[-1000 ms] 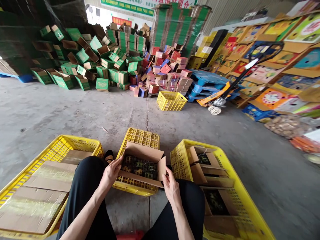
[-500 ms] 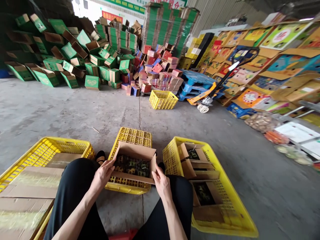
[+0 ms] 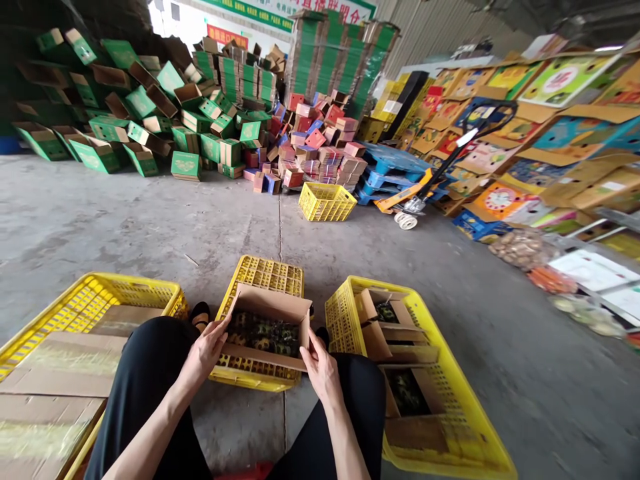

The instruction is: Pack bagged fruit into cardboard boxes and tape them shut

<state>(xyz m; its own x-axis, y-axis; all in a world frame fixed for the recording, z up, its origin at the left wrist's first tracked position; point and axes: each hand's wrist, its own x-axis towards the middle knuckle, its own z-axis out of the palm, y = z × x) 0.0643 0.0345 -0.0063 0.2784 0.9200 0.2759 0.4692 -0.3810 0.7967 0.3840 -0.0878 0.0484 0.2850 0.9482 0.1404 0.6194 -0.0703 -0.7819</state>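
Cardboard is pinched at both ends: the left hand [image 3: 206, 350] grips one short end of a brown box [image 3: 275, 301], the right hand [image 3: 321, 370] the other end near its front corner, each between thumb and fingers. The brown box is just beyond the knees [image 3: 155, 357], over a middle crate [image 3: 280, 267] of yellow plastic, seemingly turned bottom up; whether it rests fully there cannot be told. Holding opposite ends probably keeps it steady, and the crate seems to serve as a low stand. The box is plain, rectangular and open-topped. Inside lie dark pieces [image 3: 263, 333], mottled green and yellowish, with a shine suggesting clear wrapping; what they are is unclear. Beside one knee, a yellow left crate [image 3: 143, 280] holds closed boxes [image 3: 30, 383] with clear tape [image 3: 85, 353]; beside the other, a yellow right crate [image 3: 345, 313] holds open boxes [image 3: 415, 437] with dark contents. Both likely stand there for easy reach. Across the grey floor [image 3: 125, 220], a far crate [image 3: 327, 202] stands before heaped green boxes [image 3: 186, 165] and red boxes [image 3: 315, 139].
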